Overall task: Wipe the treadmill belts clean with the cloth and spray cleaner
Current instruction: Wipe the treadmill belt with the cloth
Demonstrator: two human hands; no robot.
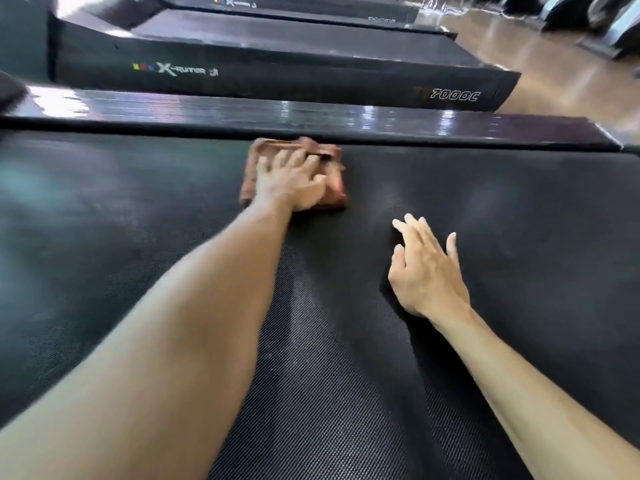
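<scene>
A black textured treadmill belt [138, 237] fills most of the view. A folded reddish-brown cloth [334, 192] lies on it near the far side rail. My left hand [291, 181] presses flat on the cloth with fingers spread, arm stretched forward. My right hand [426, 271] is lower and to the right, fingers straight and spread, resting on or hovering just over the belt and holding nothing. No spray bottle is in view.
A glossy black side rail [311, 116] borders the belt's far edge. Beyond it stand a second treadmill [277, 74] marked X-Runner 7000C and a third. Wooden floor [554, 71] lies at the upper right, with other gym machines [588, 15] behind.
</scene>
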